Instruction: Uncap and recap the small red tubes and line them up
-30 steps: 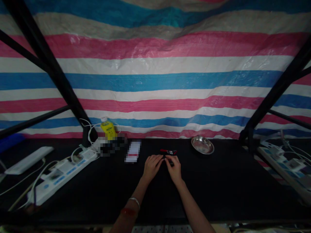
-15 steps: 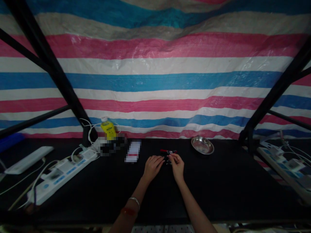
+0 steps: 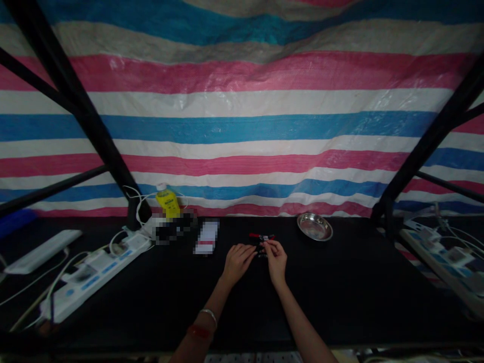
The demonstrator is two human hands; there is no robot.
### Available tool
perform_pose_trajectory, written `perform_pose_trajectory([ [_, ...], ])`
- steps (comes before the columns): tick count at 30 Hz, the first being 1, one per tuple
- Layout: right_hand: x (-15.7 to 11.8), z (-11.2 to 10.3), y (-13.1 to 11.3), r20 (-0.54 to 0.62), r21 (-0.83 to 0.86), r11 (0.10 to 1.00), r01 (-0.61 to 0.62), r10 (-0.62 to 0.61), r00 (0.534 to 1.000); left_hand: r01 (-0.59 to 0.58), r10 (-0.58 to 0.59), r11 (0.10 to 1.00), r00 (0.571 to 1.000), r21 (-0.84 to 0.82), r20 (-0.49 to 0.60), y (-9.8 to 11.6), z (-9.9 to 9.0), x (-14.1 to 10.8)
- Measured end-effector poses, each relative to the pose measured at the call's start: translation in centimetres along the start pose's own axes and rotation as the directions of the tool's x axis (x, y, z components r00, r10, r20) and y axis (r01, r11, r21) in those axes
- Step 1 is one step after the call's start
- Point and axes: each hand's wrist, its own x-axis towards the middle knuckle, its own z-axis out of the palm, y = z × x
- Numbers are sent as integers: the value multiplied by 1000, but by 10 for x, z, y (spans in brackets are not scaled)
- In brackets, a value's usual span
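We're seeing illegible print on yellow bottle [image 3: 168,202]; left hand [image 3: 236,259], right hand [image 3: 277,259] curling near red item [image 3: 257,235], grip opening, hold unclear.

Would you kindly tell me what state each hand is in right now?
Left hand: fingers bent beside small dark pieces; any grip cannot be told.
Right hand: fingertips close together near the red item; any grip cannot be told.
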Motion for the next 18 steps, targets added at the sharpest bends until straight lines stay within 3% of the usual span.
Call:
perform_pose_trajectory([
  [18,1,-1,5,44,-56,998,-36,38,998,-48,48,999,998,-11,39,-3,4,-4],
])
